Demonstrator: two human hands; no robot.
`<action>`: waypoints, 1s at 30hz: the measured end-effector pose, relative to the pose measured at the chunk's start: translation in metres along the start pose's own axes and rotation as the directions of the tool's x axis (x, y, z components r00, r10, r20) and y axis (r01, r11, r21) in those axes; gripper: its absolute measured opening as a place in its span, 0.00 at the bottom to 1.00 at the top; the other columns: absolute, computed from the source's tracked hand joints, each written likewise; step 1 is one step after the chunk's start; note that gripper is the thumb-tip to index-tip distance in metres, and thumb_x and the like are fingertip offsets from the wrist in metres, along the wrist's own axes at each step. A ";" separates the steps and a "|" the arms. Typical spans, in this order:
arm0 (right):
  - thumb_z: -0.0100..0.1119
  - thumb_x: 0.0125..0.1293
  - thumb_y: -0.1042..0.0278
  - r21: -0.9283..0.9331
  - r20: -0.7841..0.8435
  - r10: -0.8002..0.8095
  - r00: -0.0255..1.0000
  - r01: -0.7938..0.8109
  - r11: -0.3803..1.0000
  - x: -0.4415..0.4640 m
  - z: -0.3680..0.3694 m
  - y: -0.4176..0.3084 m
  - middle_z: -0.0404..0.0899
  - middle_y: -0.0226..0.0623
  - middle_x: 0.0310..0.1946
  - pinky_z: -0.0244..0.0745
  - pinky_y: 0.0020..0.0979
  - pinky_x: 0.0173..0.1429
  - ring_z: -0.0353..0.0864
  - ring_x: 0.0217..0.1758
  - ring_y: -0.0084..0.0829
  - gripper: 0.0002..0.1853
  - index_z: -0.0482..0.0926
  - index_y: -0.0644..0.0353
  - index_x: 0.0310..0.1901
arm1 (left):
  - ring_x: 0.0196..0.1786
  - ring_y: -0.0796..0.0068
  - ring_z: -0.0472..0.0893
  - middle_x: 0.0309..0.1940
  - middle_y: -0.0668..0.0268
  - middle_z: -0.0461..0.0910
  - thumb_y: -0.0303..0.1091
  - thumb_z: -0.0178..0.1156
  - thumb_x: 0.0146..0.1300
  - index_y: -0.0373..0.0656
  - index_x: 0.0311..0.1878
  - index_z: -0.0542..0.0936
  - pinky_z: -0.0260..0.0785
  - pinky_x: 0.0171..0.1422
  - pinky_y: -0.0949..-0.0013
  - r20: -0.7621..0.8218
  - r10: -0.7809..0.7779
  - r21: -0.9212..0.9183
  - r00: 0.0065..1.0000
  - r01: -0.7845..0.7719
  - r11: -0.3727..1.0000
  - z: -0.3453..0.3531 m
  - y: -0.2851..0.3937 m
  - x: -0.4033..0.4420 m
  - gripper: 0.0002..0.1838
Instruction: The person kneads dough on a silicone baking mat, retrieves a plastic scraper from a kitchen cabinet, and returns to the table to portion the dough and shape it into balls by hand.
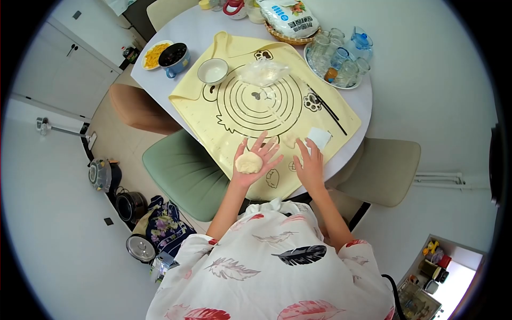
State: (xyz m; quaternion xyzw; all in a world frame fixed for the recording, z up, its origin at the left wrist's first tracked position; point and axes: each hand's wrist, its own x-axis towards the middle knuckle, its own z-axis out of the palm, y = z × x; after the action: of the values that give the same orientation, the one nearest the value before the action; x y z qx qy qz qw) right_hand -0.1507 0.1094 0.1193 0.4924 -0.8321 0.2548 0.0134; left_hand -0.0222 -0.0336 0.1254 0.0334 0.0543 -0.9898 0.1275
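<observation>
A round, flattened piece of dough (249,162) rests on the upturned palm of my left hand (256,169), which holds it with the fingers spread. My right hand (311,169) is open over the lower right of the yellow dough mat (205,109), beside a white paper napkin (319,138), with nothing visible in it. Whether its fingertips touch the mat, I cannot tell. Farther up the mat, a clear plastic bag (263,72) with something whitish inside lies near a white bowl (213,71). Dark chopsticks (327,110) lie along the mat's right side.
A plate of yellow food (158,55) and a blue mug (175,60) with dark contents stand at the table's left. Glasses crowd a tray (356,85) at right, near a basket (292,39) holding a white bag (290,20). Chairs (184,173) surround the table.
</observation>
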 end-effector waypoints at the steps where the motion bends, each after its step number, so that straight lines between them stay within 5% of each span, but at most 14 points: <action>1: 0.61 0.51 0.70 0.166 -0.086 0.037 0.996 -0.022 0.986 0.007 0.002 -0.010 0.62 0.44 0.58 0.58 0.43 0.61 0.63 0.59 0.42 0.33 0.63 0.56 0.61 | 0.64 0.62 0.61 0.60 0.66 0.67 0.56 0.44 0.62 0.53 0.66 0.61 0.41 0.71 0.49 -0.113 0.019 0.077 0.993 -0.010 0.997 0.002 0.000 0.000 0.31; 6: 0.50 0.62 0.59 0.200 -0.329 -0.079 0.941 0.152 0.968 0.045 -0.021 -0.086 0.57 0.46 0.64 0.46 0.48 0.67 0.55 0.68 0.43 0.27 0.62 0.59 0.62 | 0.69 0.59 0.55 0.68 0.65 0.56 0.60 0.41 0.62 0.53 0.69 0.55 0.52 0.67 0.48 -0.040 -0.174 -0.260 0.984 0.158 0.953 -0.010 -0.004 0.001 0.35; 8: 0.47 0.63 0.58 0.136 -0.218 -0.104 0.970 0.136 0.981 0.041 0.001 -0.108 0.56 0.47 0.64 0.45 0.47 0.68 0.53 0.68 0.44 0.28 0.60 0.60 0.63 | 0.69 0.59 0.55 0.68 0.66 0.55 0.61 0.40 0.63 0.54 0.70 0.53 0.54 0.66 0.49 -0.054 -0.207 -0.366 0.977 0.174 0.914 -0.005 -0.016 -0.002 0.36; 10: 0.45 0.63 0.57 0.070 -0.105 -0.128 0.986 0.136 0.988 0.036 0.027 -0.117 0.56 0.48 0.65 0.44 0.46 0.69 0.52 0.69 0.44 0.29 0.58 0.60 0.64 | 0.68 0.58 0.56 0.69 0.67 0.53 0.64 0.32 0.63 0.57 0.70 0.49 0.57 0.63 0.51 -0.337 -0.009 0.288 0.941 0.112 0.951 0.005 -0.027 -0.003 0.36; 12: 0.51 0.61 0.61 0.459 -0.119 0.247 0.962 -0.168 0.872 0.030 0.061 -0.113 0.60 0.31 0.66 0.45 0.39 0.72 0.54 0.70 0.30 0.29 0.60 0.52 0.65 | 0.68 0.59 0.58 0.69 0.67 0.52 0.64 0.25 0.65 0.55 0.71 0.48 0.60 0.61 0.53 -0.383 0.264 0.706 0.885 0.096 0.702 -0.019 -0.027 0.004 0.36; 13: 0.51 0.61 0.61 0.459 -0.112 0.255 0.960 -0.178 0.871 0.024 0.085 -0.100 0.60 0.31 0.66 0.45 0.39 0.72 0.54 0.70 0.30 0.29 0.60 0.52 0.65 | 0.68 0.59 0.58 0.69 0.67 0.52 0.64 0.25 0.65 0.55 0.71 0.48 0.60 0.61 0.53 -0.392 0.259 0.701 0.882 0.105 0.705 -0.039 -0.025 0.004 0.36; 15: 0.45 0.64 0.59 0.747 0.018 0.288 0.957 -0.205 0.633 0.025 0.114 -0.077 0.56 0.50 0.64 0.44 0.43 0.70 0.53 0.68 0.44 0.31 0.54 0.62 0.66 | 0.63 0.64 0.64 0.65 0.63 0.59 0.64 0.22 0.65 0.47 0.69 0.53 0.62 0.60 0.62 -0.468 0.377 0.774 0.800 0.165 0.611 -0.057 -0.020 0.005 0.38; 20: 0.44 0.65 0.57 0.538 -0.059 0.275 0.960 -0.201 0.819 0.028 0.108 -0.031 0.68 0.45 0.57 0.58 0.36 0.61 0.66 0.58 0.38 0.26 0.63 0.65 0.60 | 0.59 0.70 0.65 0.57 0.57 0.64 0.68 0.27 0.63 0.40 0.64 0.59 0.54 0.64 0.70 -0.623 0.455 0.759 0.636 0.352 0.548 -0.065 0.004 0.002 0.41; 22: 0.49 0.64 0.54 0.710 0.500 0.435 0.749 -0.642 0.290 0.029 0.115 -0.009 0.76 0.39 0.46 0.66 0.30 0.50 0.73 0.47 0.29 0.22 0.73 0.64 0.51 | 0.62 0.69 0.61 0.59 0.56 0.62 0.67 0.27 0.64 0.39 0.65 0.59 0.49 0.67 0.68 -0.558 0.518 0.807 0.648 0.276 0.522 -0.075 -0.003 0.007 0.41; 25: 0.54 0.62 0.53 0.596 0.737 0.315 0.598 -0.795 0.115 0.025 0.109 -0.009 0.78 0.36 0.37 0.68 0.25 0.45 0.75 0.41 0.23 0.19 0.77 0.62 0.43 | 0.70 0.68 0.50 0.65 0.56 0.56 0.63 0.27 0.66 0.40 0.66 0.58 0.35 0.72 0.65 -0.482 0.539 0.809 0.691 0.113 0.577 -0.075 -0.012 0.012 0.39; 26: 0.60 0.58 0.58 0.664 0.658 0.239 0.714 -0.700 0.263 0.017 0.096 -0.011 0.78 0.37 0.37 0.68 0.25 0.45 0.75 0.41 0.26 0.17 0.76 0.62 0.43 | 0.69 0.67 0.52 0.64 0.57 0.58 0.61 0.28 0.67 0.39 0.65 0.60 0.36 0.72 0.65 -0.456 0.570 0.843 0.684 0.125 0.524 -0.075 -0.009 0.011 0.37; 27: 0.60 0.58 0.58 0.662 0.660 0.238 0.712 -0.702 0.264 0.014 0.093 -0.006 0.78 0.37 0.37 0.68 0.25 0.45 0.75 0.41 0.26 0.17 0.76 0.62 0.43 | 0.68 0.67 0.54 0.63 0.58 0.60 0.59 0.29 0.67 0.39 0.63 0.62 0.38 0.72 0.65 -0.427 0.600 0.873 0.677 0.136 0.468 -0.075 -0.005 0.009 0.35; 29: 0.59 0.57 0.61 0.400 0.653 0.216 0.726 -0.572 0.716 0.008 0.089 0.001 0.76 0.39 0.45 0.67 0.28 0.50 0.74 0.46 0.29 0.18 0.75 0.61 0.47 | 0.66 0.67 0.57 0.60 0.59 0.64 0.54 0.31 0.68 0.38 0.60 0.65 0.41 0.71 0.66 -0.370 0.655 0.921 0.660 0.165 0.354 -0.076 0.004 0.001 0.31; 30: 0.59 0.57 0.61 0.398 0.656 0.217 0.723 -0.575 0.715 0.005 0.089 0.000 0.76 0.39 0.45 0.67 0.28 0.50 0.74 0.46 0.29 0.18 0.75 0.61 0.47 | 0.66 0.67 0.58 0.59 0.59 0.66 0.52 0.33 0.69 0.38 0.59 0.67 0.42 0.71 0.66 -0.337 0.677 0.939 0.654 0.180 0.294 -0.076 0.009 -0.003 0.29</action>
State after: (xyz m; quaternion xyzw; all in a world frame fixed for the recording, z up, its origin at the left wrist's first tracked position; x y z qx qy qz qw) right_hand -0.1332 0.0662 0.0431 0.3238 -0.7680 0.3327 -0.4412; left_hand -0.0134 -0.0326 0.0493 0.4792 -0.4813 -0.6989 0.2242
